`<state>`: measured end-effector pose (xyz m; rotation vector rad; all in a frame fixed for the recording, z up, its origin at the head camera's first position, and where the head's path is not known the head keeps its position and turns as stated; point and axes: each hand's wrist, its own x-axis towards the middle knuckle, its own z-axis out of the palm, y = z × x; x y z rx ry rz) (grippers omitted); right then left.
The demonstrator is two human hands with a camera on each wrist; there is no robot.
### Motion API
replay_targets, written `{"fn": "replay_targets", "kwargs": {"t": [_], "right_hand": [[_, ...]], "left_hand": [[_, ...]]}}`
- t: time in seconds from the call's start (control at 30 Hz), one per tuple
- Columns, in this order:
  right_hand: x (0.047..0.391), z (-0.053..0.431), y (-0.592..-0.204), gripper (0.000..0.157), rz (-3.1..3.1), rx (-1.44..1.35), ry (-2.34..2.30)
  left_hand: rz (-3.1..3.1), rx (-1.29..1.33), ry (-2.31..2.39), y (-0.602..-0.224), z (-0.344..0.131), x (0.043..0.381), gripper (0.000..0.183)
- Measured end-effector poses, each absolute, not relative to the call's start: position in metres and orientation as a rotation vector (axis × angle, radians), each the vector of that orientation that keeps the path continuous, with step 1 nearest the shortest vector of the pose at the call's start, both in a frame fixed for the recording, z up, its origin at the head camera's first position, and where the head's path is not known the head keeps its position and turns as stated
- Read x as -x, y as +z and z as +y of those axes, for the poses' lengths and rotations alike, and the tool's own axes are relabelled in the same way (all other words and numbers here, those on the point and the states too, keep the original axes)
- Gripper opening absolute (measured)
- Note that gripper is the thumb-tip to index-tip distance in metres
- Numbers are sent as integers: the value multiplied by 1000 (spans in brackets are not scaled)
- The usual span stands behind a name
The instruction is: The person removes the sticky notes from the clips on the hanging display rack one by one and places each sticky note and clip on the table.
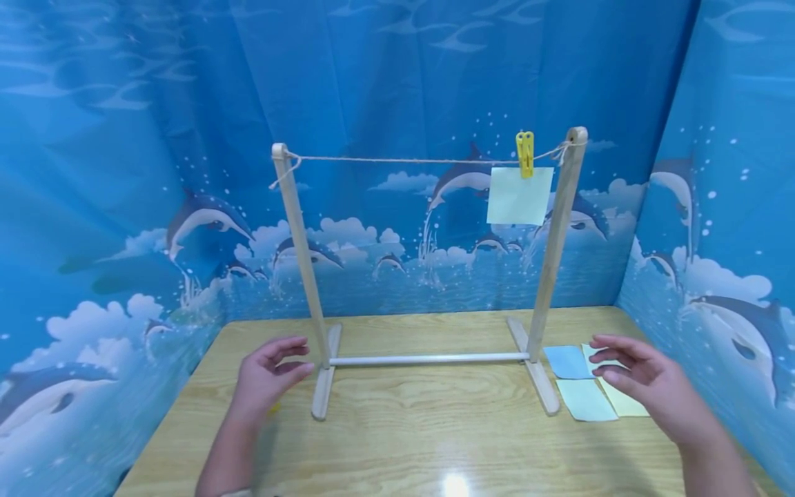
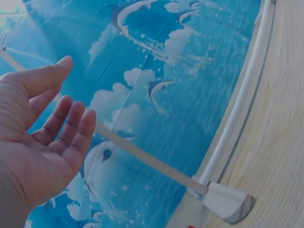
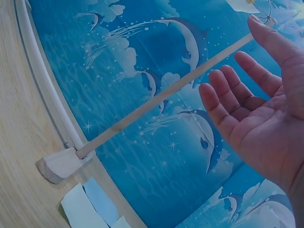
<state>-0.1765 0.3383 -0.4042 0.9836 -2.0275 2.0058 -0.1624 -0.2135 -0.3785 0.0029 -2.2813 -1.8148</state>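
Note:
My left hand (image 1: 267,379) hovers above the table beside the left foot of a wooden stand, fingers loosely bent and holding nothing. In the left wrist view its palm (image 2: 42,152) is bare. On the other side my right hand (image 1: 649,386) is over the paper notes, also holding nothing, with fingers relaxed. A string (image 1: 397,161) runs between the tops of the stand's posts (image 1: 559,235). From its right end hangs a pale green sticky note (image 1: 518,197), held by a yellow clothespin (image 1: 525,153).
At the right lie a blue note (image 1: 568,362), a pale green note (image 1: 586,400) and yellowish notes (image 1: 624,400), partly behind my right hand. Something small and yellow (image 1: 275,408) shows beside my left wrist. A white bar (image 1: 428,359) joins the stand's feet. Dolphin-printed curtains (image 1: 385,83) surround the table.

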Motion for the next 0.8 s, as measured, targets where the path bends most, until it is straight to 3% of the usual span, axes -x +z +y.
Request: {"fn": "replay_targets", "kwargs": {"t": [0.8], "right_hand": [[179,315,-378,46,-2092,-834,1914]], "left_hand": [[-2277,214,-1833,-355,-183,171,44]]}}
